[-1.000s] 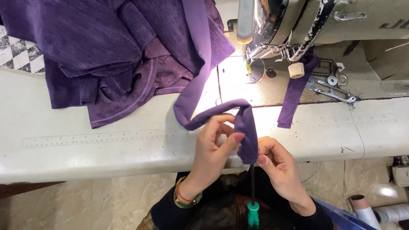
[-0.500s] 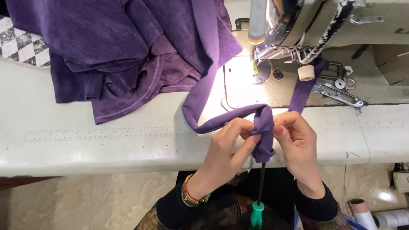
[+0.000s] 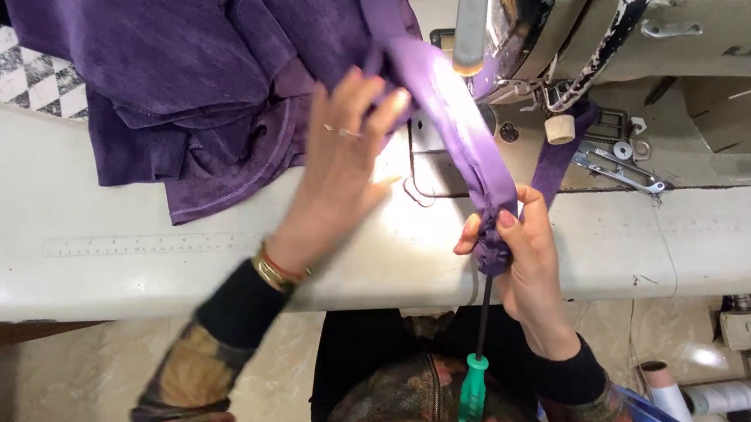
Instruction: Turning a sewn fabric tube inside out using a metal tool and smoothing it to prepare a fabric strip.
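While the right hand [image 3: 527,258] keeps its fingers [image 3: 510,222] clamped around the bunched end of a narrow purple fabric strip [image 3: 457,123], a green-handled screwdriver [image 3: 474,377] hangs from inside that end (its shaft pushed into the tube). The left hand [image 3: 338,175], fingers spread apart and flat, presses the strip just left of the sewing machine [image 3: 683,66]. Turning the tube seems the step in hand; next, it calls for sliding cloth down the shaft. Purple velvet [image 3: 152,52] lies heaped on the desk [image 3: 70,237], left of the machine.
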